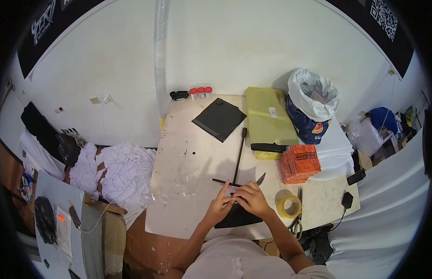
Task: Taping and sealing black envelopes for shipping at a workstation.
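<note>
My left hand (219, 205) and my right hand (252, 199) meet over the near part of the table, fingertips together. The left thumb and fingers pinch something too small to make out, while its index finger points away from me. A dark knife blade (261, 178) sticks out past the far side of my closed right hand; the handle is hidden in the fingers. Just beyond the hands lies a short dark rod (225, 182). A longer dark stick (240, 151) with a thick far end reaches away from them. Beneath the hands is a black sheet (239, 217).
Right of my hands are a yellow tape roll (289, 206), scissors (297, 228) and a stack of orange packets (300, 163). Behind stand a yellow-green package (270, 116) and a blue-white sack (311, 111). A black flat bag (219, 119) and red-capped jars (201, 92) lie farther back.
</note>
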The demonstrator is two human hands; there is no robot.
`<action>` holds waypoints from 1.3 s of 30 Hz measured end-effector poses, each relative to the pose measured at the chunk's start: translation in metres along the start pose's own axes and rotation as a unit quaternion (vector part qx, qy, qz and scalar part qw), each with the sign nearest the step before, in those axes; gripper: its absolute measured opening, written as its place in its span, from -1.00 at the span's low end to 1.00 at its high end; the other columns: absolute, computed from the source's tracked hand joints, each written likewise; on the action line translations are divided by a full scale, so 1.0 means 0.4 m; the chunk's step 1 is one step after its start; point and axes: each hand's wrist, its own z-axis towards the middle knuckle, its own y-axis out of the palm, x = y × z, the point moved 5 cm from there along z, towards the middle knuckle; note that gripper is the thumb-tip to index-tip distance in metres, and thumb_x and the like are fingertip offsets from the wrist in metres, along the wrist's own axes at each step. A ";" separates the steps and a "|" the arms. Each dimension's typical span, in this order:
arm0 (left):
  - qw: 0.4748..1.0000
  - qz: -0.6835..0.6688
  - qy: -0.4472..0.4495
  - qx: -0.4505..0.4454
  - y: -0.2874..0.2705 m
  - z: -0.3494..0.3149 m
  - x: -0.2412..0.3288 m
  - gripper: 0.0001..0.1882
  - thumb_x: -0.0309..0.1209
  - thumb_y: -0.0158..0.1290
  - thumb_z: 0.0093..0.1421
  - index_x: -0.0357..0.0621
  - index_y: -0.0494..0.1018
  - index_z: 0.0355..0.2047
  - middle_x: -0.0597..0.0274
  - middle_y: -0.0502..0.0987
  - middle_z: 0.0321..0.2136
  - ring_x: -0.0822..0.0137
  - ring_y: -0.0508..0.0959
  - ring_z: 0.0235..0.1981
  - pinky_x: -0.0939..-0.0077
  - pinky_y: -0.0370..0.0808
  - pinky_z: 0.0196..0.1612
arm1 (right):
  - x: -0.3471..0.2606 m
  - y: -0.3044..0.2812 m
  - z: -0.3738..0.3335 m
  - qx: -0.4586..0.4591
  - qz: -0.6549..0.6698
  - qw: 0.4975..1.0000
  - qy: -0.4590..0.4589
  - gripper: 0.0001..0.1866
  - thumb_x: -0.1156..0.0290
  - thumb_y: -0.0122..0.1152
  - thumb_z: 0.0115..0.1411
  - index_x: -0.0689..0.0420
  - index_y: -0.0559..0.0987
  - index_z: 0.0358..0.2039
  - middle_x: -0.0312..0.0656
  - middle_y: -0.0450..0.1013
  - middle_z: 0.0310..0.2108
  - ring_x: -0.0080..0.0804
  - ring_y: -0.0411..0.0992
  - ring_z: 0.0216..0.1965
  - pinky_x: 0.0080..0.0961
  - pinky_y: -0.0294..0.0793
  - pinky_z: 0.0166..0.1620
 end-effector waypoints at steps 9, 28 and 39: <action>0.996 -0.024 -0.079 0.024 -0.027 -0.011 -0.102 -0.34 -0.60 -0.06 0.13 -0.08 -0.02 0.22 0.20 0.51 -0.38 0.57 0.36 -0.57 0.67 0.33 -0.44 | 0.212 -0.111 -0.082 0.267 0.394 0.830 0.291 -0.91 0.43 -0.06 0.20 0.11 0.42 -0.40 -0.32 0.37 -0.45 -0.62 0.29 -0.49 -0.67 0.29 -0.44; 0.880 -0.347 -0.251 0.205 -0.037 -0.026 -0.247 -0.26 -0.45 0.03 0.12 -0.08 -0.13 0.23 0.21 0.46 -0.35 0.46 0.44 -0.35 0.64 0.36 -0.26 | -0.144 -0.387 0.010 0.535 0.267 0.789 -0.141 -0.85 0.35 -0.03 0.21 0.12 0.27 -0.39 -0.18 0.31 -0.41 -0.39 0.26 -0.35 -0.34 0.30 -0.13; 0.990 0.056 -0.031 0.128 0.040 -0.081 -0.345 -0.45 -0.39 0.10 0.00 -0.19 0.21 0.02 0.04 0.51 -0.38 0.15 0.52 -0.30 0.34 0.41 -0.23 | -0.016 0.404 0.145 -0.228 0.319 0.909 0.142 -0.73 0.61 0.00 0.10 0.19 0.41 -0.14 -0.17 0.35 -0.19 -0.59 0.33 -0.36 -0.64 0.35 -0.32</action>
